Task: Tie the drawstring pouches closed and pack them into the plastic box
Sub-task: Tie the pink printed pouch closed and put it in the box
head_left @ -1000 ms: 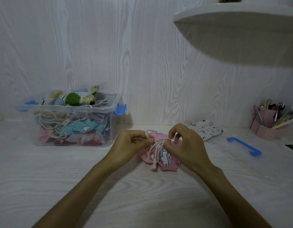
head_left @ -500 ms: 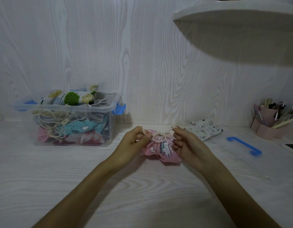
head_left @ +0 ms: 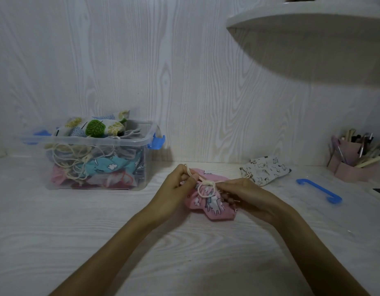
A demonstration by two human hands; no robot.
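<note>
The pink fabric drawstring pouch with a white animal print [head_left: 210, 205] lies on the pale wood-grain tabletop [head_left: 99, 242], near its middle and slightly toward the back edge, between the two hands. Its cream cotton drawstring [head_left: 205, 185] is gathered into a knot at the pouch mouth, with one loop lying open over the fabric. The left hand [head_left: 176, 186] pinches a cord end between thumb and curled fingers and draws it toward the left. The right hand [head_left: 244, 194] has its fingers curled against the pouch at the knot and pinches the cord there; the exact contact of its fingertips cannot be made out. The knot appears formed but not drawn fully tight, so this pouch is judged part-way through tying. A white fabric pouch with a black animal print [head_left: 265, 170] lies near the back edge of the tabletop, just right of the hands, not yet packed; whether it is tied cannot be seen. The clear plastic box with blue latches [head_left: 142, 167] stands toward the back left corner and already holds many pouches, piled above its rim. A blue plastic handle [head_left: 319, 190] and a pink holder of tools [head_left: 353, 165] sit toward the right edge. Remaining work: tighten this knot, pack this pouch, then handle the white one.
</note>
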